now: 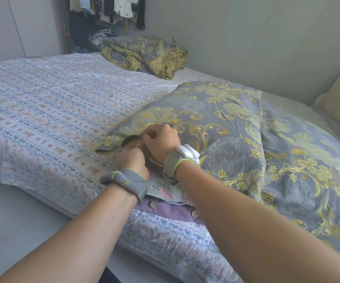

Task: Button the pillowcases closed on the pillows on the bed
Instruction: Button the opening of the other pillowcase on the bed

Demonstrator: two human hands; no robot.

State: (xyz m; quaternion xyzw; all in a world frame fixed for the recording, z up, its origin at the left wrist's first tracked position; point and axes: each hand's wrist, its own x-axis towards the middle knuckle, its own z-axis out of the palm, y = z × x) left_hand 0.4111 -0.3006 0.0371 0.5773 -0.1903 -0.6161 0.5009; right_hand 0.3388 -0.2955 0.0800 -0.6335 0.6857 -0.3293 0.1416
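Both hands (146, 148) pinch the pillowcase (195, 127) opening on a patterned bed (53, 111) beside grey walls (246, 37)

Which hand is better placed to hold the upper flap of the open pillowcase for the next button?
The right hand: it already lies over the pillowcase opening's upper edge, while the left hand is at the lower edge.
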